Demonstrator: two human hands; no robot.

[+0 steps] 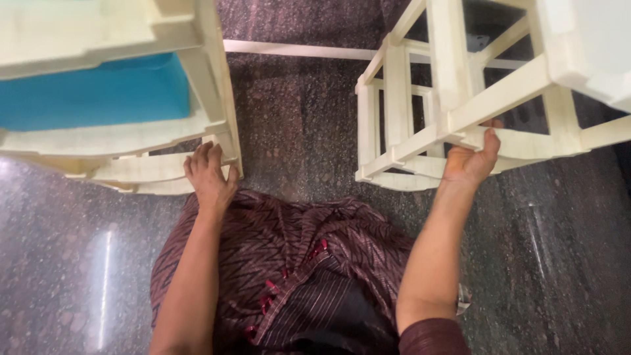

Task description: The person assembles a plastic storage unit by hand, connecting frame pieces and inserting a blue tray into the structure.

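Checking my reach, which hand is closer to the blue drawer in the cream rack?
Left. The left hand rests on the rack's lower corner below the blue drawer; the right hand grips the other frame, far across.

Left hand (209, 176): resting on lower rail of cream rack (118, 131), near left.
Right hand (472, 161): fingers (491, 139) curled around a rail of the cream frame (460, 98), right.
Floor (296, 118): dark speckled stone.

Cream racks (453, 98), (131, 138): smooth matt plastic. Blue bin (98, 92) inside left rack: smooth plastic. Floor (296, 118) beneath racks: polished speckled stone, glossy. Garment (296, 250): woven patterned cloth.
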